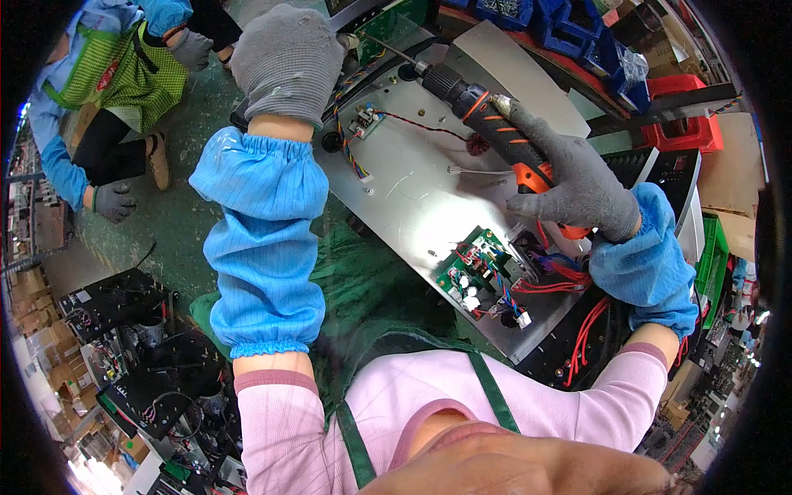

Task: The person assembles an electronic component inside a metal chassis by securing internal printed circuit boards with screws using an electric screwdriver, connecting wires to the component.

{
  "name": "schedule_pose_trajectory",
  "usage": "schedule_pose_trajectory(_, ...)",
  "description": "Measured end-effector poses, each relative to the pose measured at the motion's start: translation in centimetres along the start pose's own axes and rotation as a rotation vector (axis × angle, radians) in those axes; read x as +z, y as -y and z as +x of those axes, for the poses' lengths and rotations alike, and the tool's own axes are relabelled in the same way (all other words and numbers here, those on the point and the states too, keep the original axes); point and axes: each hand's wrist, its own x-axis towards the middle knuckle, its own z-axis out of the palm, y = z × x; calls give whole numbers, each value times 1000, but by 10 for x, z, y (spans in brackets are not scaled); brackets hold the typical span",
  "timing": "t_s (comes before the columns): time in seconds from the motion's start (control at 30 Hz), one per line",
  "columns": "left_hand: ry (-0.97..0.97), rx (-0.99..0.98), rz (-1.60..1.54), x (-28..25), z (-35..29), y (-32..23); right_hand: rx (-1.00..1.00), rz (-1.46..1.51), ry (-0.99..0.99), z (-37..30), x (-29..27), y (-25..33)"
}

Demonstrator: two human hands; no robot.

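Power driver (483,115), black with orange bands and a long thin bit (390,49), hangs over the metal panel (388,194), bit toward its far left corner, gripped in my right hand (573,177). From my end I cannot tell whether the left hand (289,64), near that corner, holds anything. Red print (106,77) marks a co-worker's yellow-green vest (154,78).

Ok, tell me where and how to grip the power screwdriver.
Likely best: take the power screwdriver by its thick black-and-orange body, from the lower right, as the right hand does; its slim bit points away to the upper left.
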Motion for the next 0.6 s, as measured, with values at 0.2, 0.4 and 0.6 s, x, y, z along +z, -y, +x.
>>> schedule_pose_trajectory(0.2, 14, 3, 13, -3, 0, -2, -23, 8, -5, -1, -1, -2)
schedule_pose_trajectory(0.4, -66, 45, 15, 6, -1, 4, -26, 10, -17, 0, 0, -2)
schedule_pose_trajectory(0.6, -60, 52, 35, 3, -1, -1, 46, 1, 11, 1, 2, 0)
